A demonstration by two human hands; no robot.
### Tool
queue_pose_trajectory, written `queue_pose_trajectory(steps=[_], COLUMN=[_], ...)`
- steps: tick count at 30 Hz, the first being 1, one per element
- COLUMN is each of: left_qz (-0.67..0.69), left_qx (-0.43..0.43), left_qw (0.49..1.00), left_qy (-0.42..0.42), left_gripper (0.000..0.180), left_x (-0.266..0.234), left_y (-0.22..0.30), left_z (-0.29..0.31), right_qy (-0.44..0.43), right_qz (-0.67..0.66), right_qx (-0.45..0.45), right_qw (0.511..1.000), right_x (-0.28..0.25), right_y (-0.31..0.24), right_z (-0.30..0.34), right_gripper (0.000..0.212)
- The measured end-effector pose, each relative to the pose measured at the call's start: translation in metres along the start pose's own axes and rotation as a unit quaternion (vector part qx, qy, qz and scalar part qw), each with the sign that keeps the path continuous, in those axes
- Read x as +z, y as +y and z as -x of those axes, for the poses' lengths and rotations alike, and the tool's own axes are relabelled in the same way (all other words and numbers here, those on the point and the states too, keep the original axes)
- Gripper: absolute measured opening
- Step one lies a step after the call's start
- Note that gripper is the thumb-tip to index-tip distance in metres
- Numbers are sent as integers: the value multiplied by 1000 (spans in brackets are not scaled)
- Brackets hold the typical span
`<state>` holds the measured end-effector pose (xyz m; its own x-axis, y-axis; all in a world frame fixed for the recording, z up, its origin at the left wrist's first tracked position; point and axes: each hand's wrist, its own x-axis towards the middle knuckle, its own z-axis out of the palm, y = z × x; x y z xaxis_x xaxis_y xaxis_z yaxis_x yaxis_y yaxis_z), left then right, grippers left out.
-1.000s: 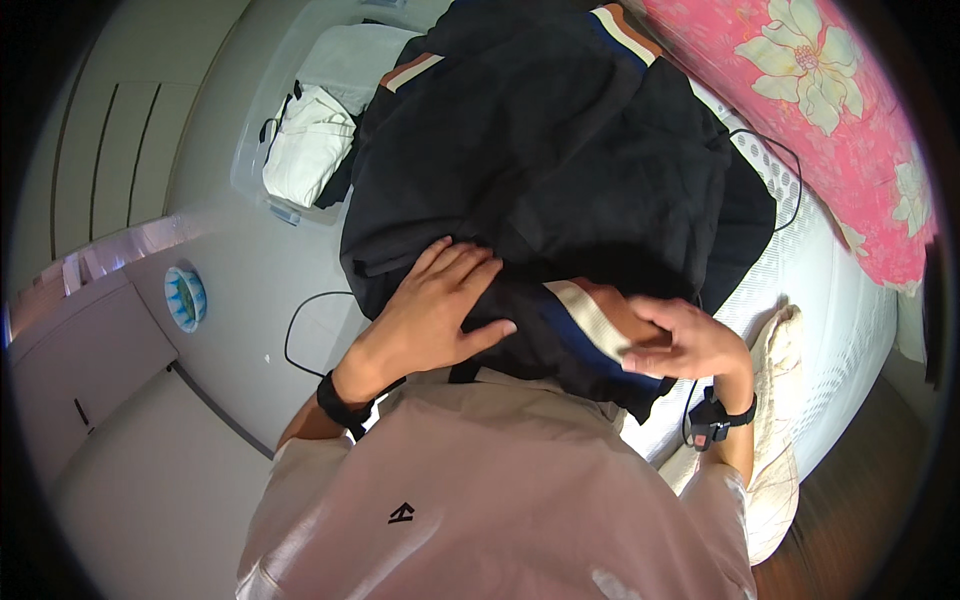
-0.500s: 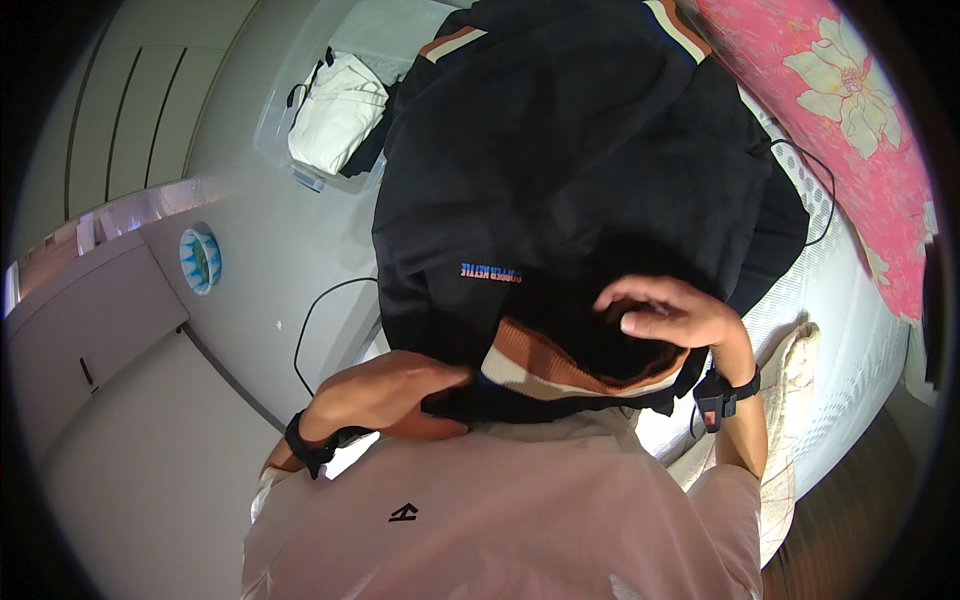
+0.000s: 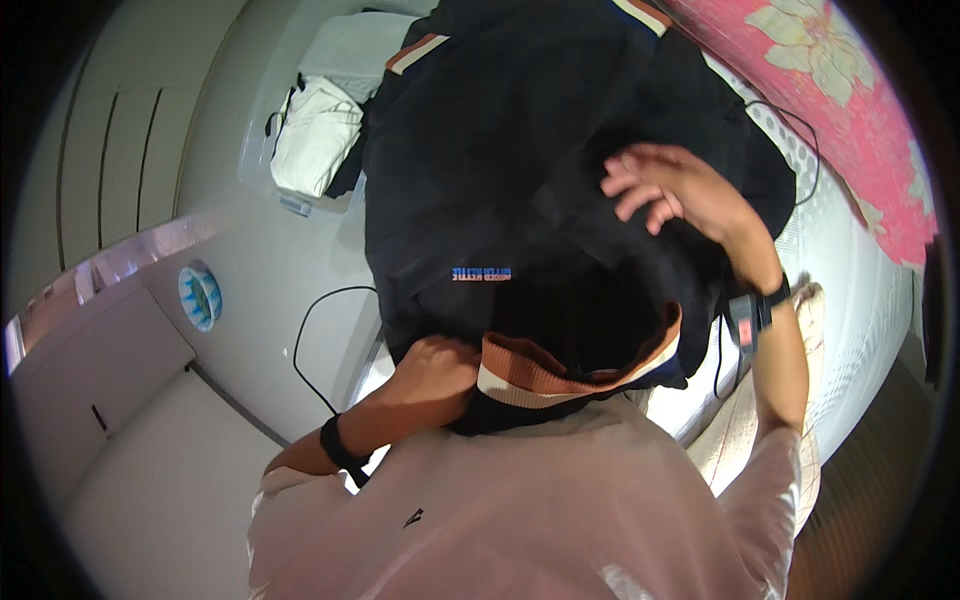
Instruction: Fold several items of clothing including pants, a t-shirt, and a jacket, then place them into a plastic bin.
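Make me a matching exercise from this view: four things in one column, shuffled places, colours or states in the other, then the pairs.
1. Right hand
2. Ribbed collar
3. Folded white cloth
4. Floral fabric

A. inside the clear plastic bin
B. pink with pale blooms
C. rust-brown and cream
D. loosely open, over the black top

Pairs: 1-D, 2-C, 3-A, 4-B
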<state>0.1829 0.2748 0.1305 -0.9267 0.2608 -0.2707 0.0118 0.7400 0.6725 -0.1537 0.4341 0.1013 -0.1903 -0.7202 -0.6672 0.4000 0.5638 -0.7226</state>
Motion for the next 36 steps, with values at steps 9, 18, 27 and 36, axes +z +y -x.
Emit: queue_pose_trajectory(steps=[9,18,27,36], left_qz=[249,351,6,-83], left_qx=[144,103,-7,-59], left_qw=[957,931,987,991], left_qy=[-29,-17,161,-85], left_gripper=[53,51,37,56], left_x=[-14,21,-3,-46], left_y=[7,9,-13,-31], left_z=[-26,-23,-2,11], right_qy=[59,174,182,119], right_qz=[-51,90,332,627], right_qx=[-203,-145,-182,-43], right_qw=[976,970,907,768], right_x=[-18,-67,-32,35], right_y=[-24,-20,36,91], right_z=[-67,-26,71,167], right_gripper=[28,29,30,70])
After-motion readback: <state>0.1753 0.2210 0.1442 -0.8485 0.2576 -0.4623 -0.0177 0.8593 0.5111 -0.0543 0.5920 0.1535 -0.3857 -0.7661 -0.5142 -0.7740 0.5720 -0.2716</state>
